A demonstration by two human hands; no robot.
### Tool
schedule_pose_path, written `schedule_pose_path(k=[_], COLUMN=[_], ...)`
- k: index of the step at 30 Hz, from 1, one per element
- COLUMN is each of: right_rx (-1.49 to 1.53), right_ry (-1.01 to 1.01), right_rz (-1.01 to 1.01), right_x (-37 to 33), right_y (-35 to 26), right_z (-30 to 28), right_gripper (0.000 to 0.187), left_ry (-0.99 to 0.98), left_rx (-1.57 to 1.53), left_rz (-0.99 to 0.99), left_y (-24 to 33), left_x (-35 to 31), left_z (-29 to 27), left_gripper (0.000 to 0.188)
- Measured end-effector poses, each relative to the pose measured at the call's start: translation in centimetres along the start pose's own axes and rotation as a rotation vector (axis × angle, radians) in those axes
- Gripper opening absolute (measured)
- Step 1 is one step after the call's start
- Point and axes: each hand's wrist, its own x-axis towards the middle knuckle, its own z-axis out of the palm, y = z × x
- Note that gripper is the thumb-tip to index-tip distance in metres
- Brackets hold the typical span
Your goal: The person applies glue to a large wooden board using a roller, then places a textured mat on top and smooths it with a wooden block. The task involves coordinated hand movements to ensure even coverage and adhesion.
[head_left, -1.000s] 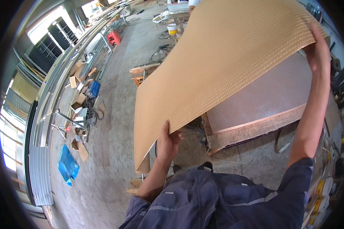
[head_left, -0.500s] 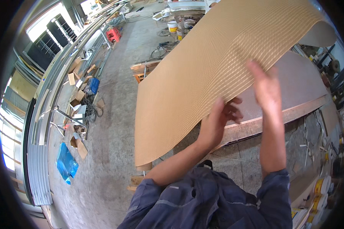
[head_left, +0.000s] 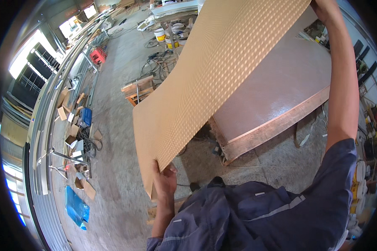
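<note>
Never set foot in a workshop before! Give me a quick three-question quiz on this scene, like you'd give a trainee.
1. Multiple choice: what does the left hand hold?
A) a red plastic stool
B) a large tan patterned sheet
C) a white bucket
2. True or false: a shiny blue plastic film lies on the grey concrete floor.
3. Fill in: in the picture, the right hand appears ____ (higher/lower) than the left.

Key: 1. B; 2. true; 3. higher
</note>
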Motion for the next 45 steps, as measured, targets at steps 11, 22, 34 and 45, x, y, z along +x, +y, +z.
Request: schedule_pose_path(k=[11, 22, 34, 45], right_rx=[0.237, 0.241, 0.165, 0.302], right_ry=[-0.232, -0.417, 0.054, 0.089], right_rz=[0.135, 0.18, 0.164, 0.595], right_x=[-3.8, -9.3, 0.7, -3.0], right_y=[-1.1, 2.1, 13.3, 17.3], right_z=[3.5, 6.0, -7.1, -8.4], right_gripper=[0.045, 0.045, 0.056, 0.071], left_ry=[-0.368, -0.758, -0.645, -0.379], left_rx=[0.173, 0.123, 0.121, 0.229], left_rz=[0.326, 0.526, -0.001, 0.031], left_y=[4.0, -0.1, -6.9, -6.2], left_x=[-1.7, -2.4, -1.0, 0.8], left_z=[16.8, 37.2, 21.9, 21.7], left_gripper=[0.035, 0.035, 0.079, 0.052])
